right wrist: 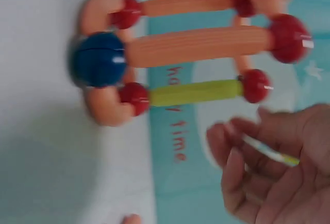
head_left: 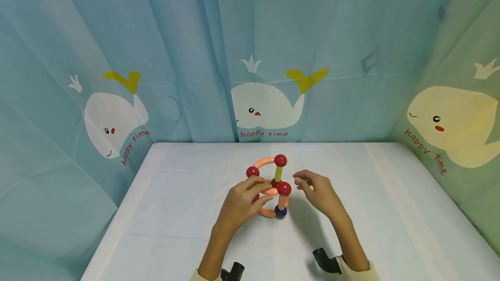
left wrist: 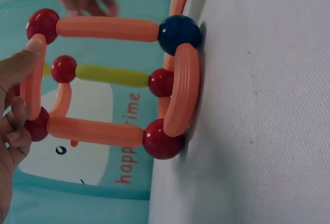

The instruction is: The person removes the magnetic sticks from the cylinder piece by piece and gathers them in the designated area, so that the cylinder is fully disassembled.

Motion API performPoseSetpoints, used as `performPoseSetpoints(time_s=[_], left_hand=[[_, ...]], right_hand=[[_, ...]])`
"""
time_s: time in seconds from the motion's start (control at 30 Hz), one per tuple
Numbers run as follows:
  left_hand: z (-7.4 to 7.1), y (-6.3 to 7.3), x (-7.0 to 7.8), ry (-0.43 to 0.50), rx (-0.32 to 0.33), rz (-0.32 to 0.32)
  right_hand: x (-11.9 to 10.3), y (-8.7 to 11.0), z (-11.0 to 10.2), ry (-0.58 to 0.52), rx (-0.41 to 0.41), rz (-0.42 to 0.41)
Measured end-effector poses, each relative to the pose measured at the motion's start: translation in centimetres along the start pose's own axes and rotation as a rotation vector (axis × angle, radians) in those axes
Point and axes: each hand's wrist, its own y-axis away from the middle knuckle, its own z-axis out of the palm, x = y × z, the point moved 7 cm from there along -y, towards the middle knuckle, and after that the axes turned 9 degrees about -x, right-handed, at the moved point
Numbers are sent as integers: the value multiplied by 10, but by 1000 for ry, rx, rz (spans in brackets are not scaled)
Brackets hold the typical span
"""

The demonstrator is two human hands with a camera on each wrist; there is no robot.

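A cage-like frame of magnetic sticks and balls stands upright on the table. Red balls top its three uprights, two orange and one yellow-green stick. Below, a blue ball and red balls are linked by curved orange sticks. My left hand pinches a curved orange stick in the upper ring, thumb on its end by a red ball. To the right of the frame, my right hand hovers apart from it with loosely bent fingers and no piece visible in them.
The white table extends around the frame. Behind it hangs a blue curtain printed with whales. Black curved wrist pieces show at both forearms.
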Motion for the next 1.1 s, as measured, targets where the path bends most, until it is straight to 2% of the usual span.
performPoseSetpoints(time_s=[0.13, 0.23, 0.33, 0.53, 0.9, 1.1], left_hand=[[-1, -1, 3, -62, 5, 18], [-1, -2, 4, -98, 20, 25], [0, -2, 5, -113, 41, 32], [2, -2, 7, -125, 45, 13], [1, -2, 6, -123, 65, 29], [2, -3, 7, -116, 63, 29]], right_hand=[[-18, 10, -10, -77, -29, -174], [-28, 13, -7, -131, -86, -310], [-33, 14, 1, -164, -144, -392], [-36, 11, 12, -179, -174, -396], [-40, 9, 11, -164, -163, -413], [-38, 9, 11, -167, -161, -395]])
